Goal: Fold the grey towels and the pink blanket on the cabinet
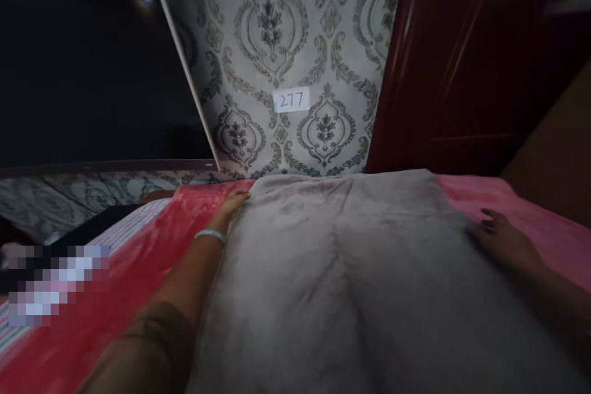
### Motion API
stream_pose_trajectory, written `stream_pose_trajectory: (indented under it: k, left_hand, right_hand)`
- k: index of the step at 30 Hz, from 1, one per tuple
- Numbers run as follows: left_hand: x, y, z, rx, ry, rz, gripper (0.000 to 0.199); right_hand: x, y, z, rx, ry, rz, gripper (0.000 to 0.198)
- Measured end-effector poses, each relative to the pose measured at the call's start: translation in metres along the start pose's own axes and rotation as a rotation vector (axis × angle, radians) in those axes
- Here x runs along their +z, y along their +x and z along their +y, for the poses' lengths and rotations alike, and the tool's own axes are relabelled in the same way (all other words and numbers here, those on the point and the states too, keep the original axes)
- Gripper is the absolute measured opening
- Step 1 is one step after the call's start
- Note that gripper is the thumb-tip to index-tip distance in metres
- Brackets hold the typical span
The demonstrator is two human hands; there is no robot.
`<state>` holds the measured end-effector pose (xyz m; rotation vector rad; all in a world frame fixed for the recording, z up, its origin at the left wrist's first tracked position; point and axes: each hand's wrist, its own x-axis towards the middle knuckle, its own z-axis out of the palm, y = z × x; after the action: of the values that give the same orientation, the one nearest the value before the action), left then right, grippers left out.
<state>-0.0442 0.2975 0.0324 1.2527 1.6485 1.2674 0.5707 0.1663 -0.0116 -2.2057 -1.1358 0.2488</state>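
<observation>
Both hands lay flat and spread on a grey fleece blanket (351,271).
Left hand (231,206) pressed its far corner, right hand (501,240) its edge; blanket already covered the pink bed sheet (530,209) (some creases remained).

**A bedroom in a home**

The room was a bedroom: a bed (530,215) with a pink sheet and a grey blanket (351,283) stood against damask-patterned wallpaper (286,31), beside a dark red wooden wardrobe (462,61).

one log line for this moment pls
left hand: flat on far left corner of grey blanket | right hand: flat on its right edge | blanket spread over pink sheet
</observation>
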Motion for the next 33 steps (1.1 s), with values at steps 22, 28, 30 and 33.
stream_pose_trajectory:
  k: [22, 28, 30, 33]
  left_hand:
    - [0.038, 0.107, -0.026, 0.247, 0.194, 0.242, 0.047]
    - [0.038, 0.107, -0.040, 0.239, 0.275, 0.126, 0.044]
    - [0.030, 0.103, -0.035, 0.242, 0.259, 0.086, 0.045]
    - [0.012, 0.089, -0.027, 0.202, 0.211, 0.025, 0.050]
  right_hand:
    - [0.072, 0.101, -0.074, 0.017, 0.201, 0.249, 0.041]
    - [0.079, 0.111, -0.062, -0.035, 0.026, 0.123, 0.044]
    - [0.070, 0.113, -0.058, -0.115, 0.010, 0.054, 0.045]
    - [0.050, 0.111, -0.041, -0.184, 0.006, -0.009, 0.051]
